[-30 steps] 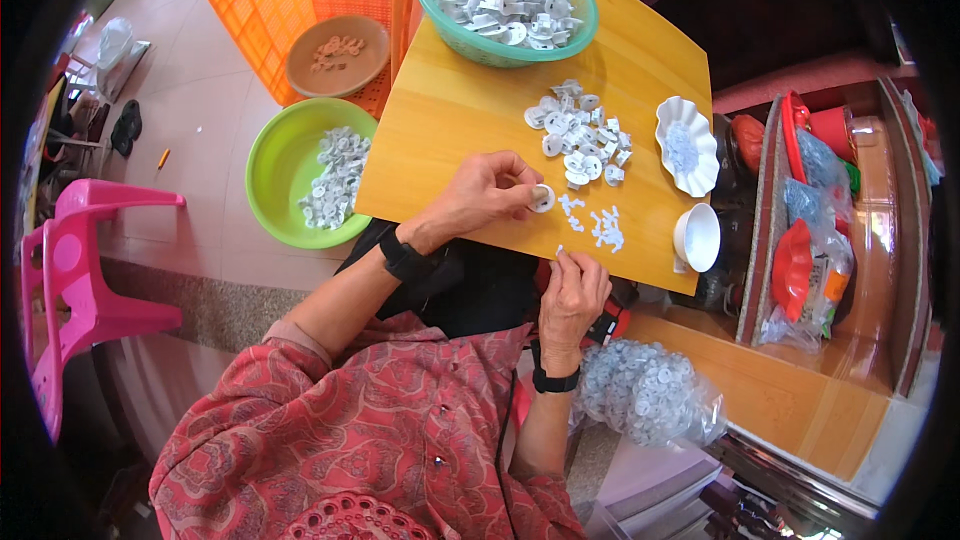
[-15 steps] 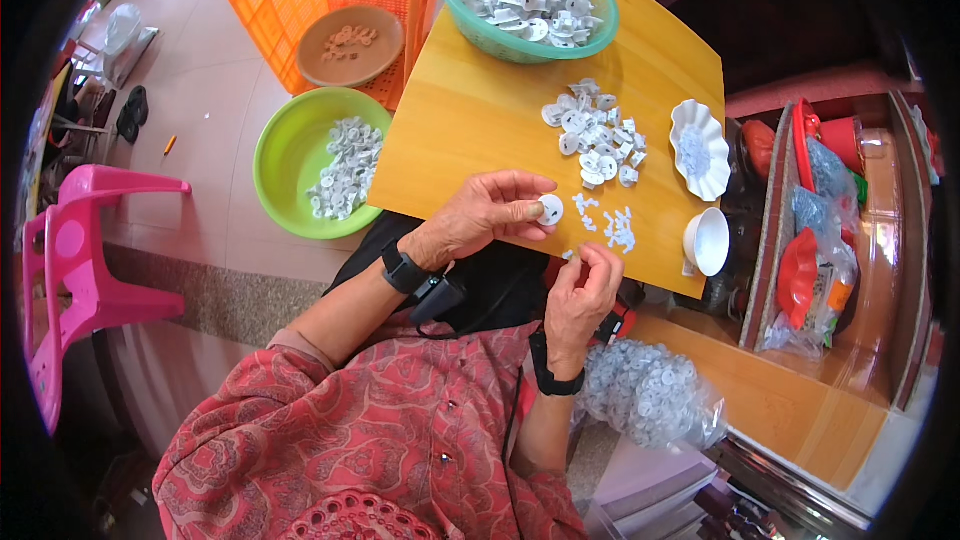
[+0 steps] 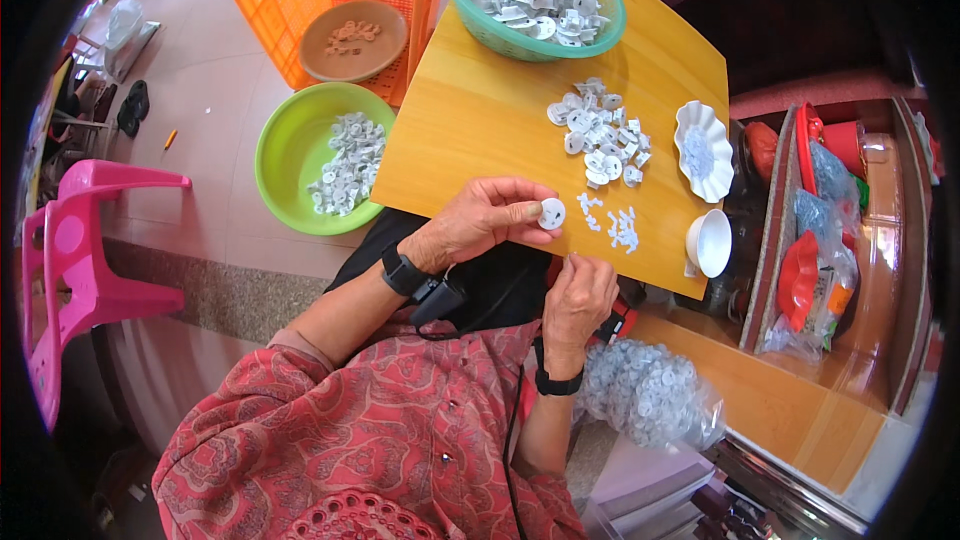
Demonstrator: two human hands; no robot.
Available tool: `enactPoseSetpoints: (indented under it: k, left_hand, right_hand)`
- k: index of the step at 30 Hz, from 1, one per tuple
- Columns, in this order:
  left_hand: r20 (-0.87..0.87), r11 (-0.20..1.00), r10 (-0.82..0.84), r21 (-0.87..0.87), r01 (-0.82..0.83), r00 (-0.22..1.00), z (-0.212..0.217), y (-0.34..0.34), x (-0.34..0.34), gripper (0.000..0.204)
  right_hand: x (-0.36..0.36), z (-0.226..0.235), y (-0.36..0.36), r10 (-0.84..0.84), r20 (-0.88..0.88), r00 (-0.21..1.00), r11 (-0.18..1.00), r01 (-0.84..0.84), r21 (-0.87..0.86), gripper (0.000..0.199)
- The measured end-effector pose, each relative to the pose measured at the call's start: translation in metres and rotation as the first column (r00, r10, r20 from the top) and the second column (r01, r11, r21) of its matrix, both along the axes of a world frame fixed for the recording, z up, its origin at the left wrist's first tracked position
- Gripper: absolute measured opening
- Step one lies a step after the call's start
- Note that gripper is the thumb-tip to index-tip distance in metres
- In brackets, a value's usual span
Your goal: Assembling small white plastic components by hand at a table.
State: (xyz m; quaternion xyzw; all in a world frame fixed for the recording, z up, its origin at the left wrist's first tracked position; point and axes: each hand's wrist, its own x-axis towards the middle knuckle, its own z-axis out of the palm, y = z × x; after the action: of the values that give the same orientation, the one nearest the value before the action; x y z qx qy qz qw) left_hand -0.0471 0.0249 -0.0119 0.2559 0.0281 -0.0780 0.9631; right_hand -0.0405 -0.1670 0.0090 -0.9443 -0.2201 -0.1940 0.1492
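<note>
Between the thumb and fingers of my left hand (image 3: 490,220) is a round white plastic part (image 3: 551,213) with small dark holes, held over the table's near edge. Just below and to its right, my right hand (image 3: 582,298) is closed in a pinch, its fingertips pointing up toward the part. Anything inside that pinch is too small or hidden to make out. Small white plastic pieces (image 3: 622,230) lie on the yellow table (image 3: 480,110) beyond my right hand. Farther back is a loose heap of white round-topped parts (image 3: 600,130).
A teal basket (image 3: 480,32) full of white parts stands at the far edge. Right: a scalloped white dish (image 3: 716,180) and a white bowl (image 3: 709,242). Left: a green basin (image 3: 275,180), a brown bowl (image 3: 325,62), an orange crate (image 3: 270,0), a pink stool (image 3: 110,240). A bag of parts (image 3: 650,390) sits below.
My right fingers have drawn closer together, and the small white bit seen at their tips is now hardly visible. My left hand keeps its hold on the round part, nearly still.
</note>
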Motion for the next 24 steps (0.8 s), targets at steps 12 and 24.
enactPoseSetpoints:
  k: [12, 24]
  left_hand:
    - [0.006, 0.999, -0.035, 0.016, 0.035, 0.999, 0.0, -0.003, -0.005, 0.03]
    - [-0.021, 0.998, -0.046, 0.052, 0.047, 0.999, 0.0, -0.004, -0.006, 0.027]
  right_hand:
    - [-0.003, 0.035, 0.041, 0.216, -0.355, 0.909, 0.661, 0.131, 0.739, 0.01]
    - [-0.001, 0.033, 0.044, 0.18, -0.342, 0.922, 0.694, 0.127, 0.708, 0.012]
